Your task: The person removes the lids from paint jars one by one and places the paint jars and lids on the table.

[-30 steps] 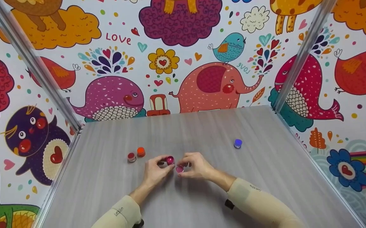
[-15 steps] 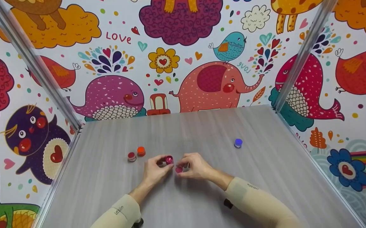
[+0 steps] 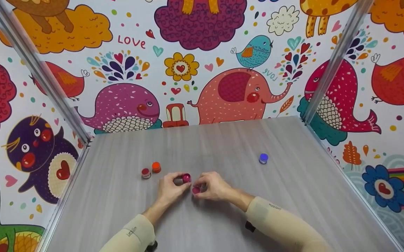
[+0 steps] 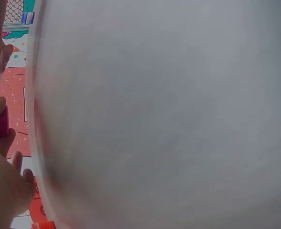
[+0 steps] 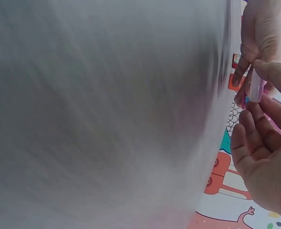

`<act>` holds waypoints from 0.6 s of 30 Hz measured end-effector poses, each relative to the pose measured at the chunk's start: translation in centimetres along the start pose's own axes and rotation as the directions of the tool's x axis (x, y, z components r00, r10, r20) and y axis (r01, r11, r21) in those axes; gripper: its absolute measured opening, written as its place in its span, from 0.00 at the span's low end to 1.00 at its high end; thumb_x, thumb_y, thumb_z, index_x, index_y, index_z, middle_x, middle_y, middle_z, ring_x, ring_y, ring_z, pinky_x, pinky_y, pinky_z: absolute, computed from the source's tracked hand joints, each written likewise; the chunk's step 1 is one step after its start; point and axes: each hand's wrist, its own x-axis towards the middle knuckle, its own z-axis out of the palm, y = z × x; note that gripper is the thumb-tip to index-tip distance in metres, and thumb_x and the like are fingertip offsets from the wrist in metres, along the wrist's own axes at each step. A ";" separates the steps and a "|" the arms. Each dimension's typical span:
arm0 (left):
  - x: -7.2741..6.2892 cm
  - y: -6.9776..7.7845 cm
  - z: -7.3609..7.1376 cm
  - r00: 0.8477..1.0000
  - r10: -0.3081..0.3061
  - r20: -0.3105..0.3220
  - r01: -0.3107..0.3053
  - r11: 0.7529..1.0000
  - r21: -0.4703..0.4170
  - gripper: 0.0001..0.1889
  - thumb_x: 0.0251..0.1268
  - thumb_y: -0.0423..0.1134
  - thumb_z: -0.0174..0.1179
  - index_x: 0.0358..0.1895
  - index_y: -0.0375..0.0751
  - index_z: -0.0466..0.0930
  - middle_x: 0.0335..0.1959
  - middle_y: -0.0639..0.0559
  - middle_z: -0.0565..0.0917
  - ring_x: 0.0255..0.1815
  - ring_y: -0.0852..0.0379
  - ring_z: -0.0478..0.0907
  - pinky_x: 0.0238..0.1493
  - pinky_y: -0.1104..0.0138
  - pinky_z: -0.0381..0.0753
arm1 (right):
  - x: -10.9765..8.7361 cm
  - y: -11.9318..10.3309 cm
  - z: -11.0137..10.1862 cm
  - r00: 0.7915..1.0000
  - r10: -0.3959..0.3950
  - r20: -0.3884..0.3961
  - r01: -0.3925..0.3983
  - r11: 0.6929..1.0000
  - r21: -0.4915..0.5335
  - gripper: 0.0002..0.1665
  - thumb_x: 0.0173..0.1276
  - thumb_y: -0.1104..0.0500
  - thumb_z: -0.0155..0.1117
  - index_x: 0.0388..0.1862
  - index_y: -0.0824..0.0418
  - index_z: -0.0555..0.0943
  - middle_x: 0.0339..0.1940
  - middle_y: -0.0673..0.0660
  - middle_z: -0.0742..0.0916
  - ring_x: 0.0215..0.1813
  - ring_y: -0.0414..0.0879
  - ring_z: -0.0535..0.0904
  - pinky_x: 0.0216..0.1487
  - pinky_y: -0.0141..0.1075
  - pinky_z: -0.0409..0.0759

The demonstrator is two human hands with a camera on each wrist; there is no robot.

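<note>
Pinching one magenta jar (image 3: 186,178), left fingers (image 3: 176,174) face right fingers (image 5: 276,75) gripping one lid (image 3: 196,190), three other jars (image 3: 146,173) (image 3: 156,167) (image 3: 263,158) standing.

The person wears a pale cream, smooth, close-fitting sleeve on each forearm: the left sleeve (image 3: 133,239) bears a short line of dark lettering (image 3: 131,231) near its end (too small to read with certainty), while the right sleeve (image 3: 287,225) has similar small print (image 3: 275,206) beside a greyish-green patch (image 3: 261,211). Both stop short of the wrists, leaving the left hand (image 3: 170,188) and right hand (image 3: 217,187) bare, and a small black piece (image 3: 249,226) shows at each sleeve's edge.
</note>
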 end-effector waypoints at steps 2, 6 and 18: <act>0.0 -0.1 0.0 1.000 0.020 -0.004 -0.020 0.999 0.028 0.17 0.56 0.38 0.87 0.48 0.41 0.96 0.44 0.47 0.97 0.50 0.45 0.94 0.58 0.47 0.90 | 0.0 0.1 0.1 1.000 0.002 0.010 -0.002 1.000 -0.003 0.14 0.66 0.58 0.86 0.48 0.60 0.95 0.41 0.57 0.94 0.44 0.52 0.92 0.45 0.25 0.83; 0.0 -0.4 0.0 0.999 0.041 0.004 -0.041 0.997 0.059 0.16 0.56 0.39 0.88 0.47 0.43 0.96 0.44 0.48 0.97 0.52 0.45 0.93 0.60 0.46 0.89 | 0.1 0.2 0.5 1.000 -0.004 0.018 0.004 1.000 -0.022 0.16 0.66 0.57 0.87 0.50 0.60 0.96 0.40 0.56 0.94 0.41 0.48 0.90 0.43 0.25 0.81; 0.2 -0.7 0.2 0.999 0.029 0.039 -0.033 0.992 0.124 0.18 0.56 0.42 0.88 0.49 0.42 0.97 0.46 0.47 0.97 0.53 0.44 0.94 0.60 0.45 0.89 | 0.4 0.2 1.3 0.999 -0.015 0.040 0.019 0.997 -0.080 0.19 0.65 0.54 0.88 0.52 0.59 0.96 0.37 0.55 0.93 0.37 0.41 0.83 0.40 0.24 0.74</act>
